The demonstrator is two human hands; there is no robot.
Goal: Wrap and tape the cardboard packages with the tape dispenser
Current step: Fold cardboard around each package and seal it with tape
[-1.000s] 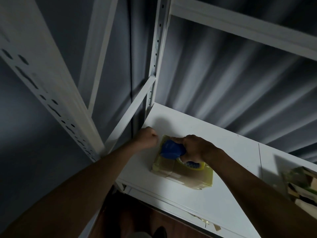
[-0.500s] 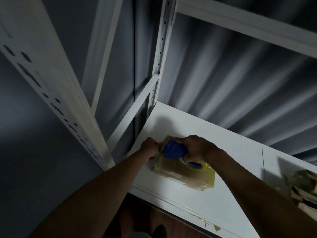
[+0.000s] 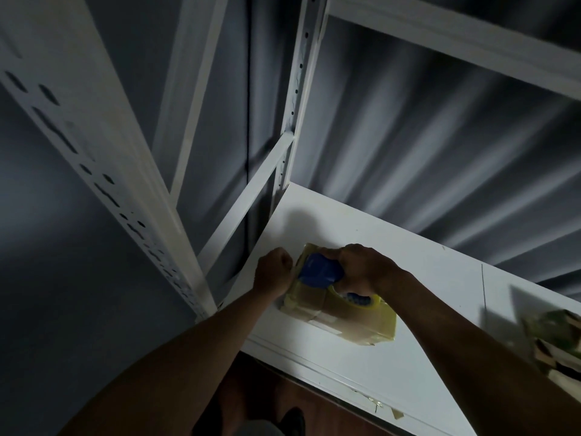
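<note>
1. Right now the cardboard package, wrapped in yellowish clear tape, lies flat on the white shelf, near its front-left corner.
2. R hand grips the blue tape dispenser, fingers curled over its top; dispenser sits on the pkg's upper face, toward the left end, tape roll showing just under the wrist.
3. L hand is at the pkg's left end w/ fingers curled in, touching that edge; looks like it pinches tape there, but too dim to be sure.
4. White metal rack uprights w/ punched holes rise behind and left of the shelf.
5. Far right on the shelf: a blurred pile of more packages, well apart from the taped one.
6. Wood floor shows below the shelf's front edge.
</note>
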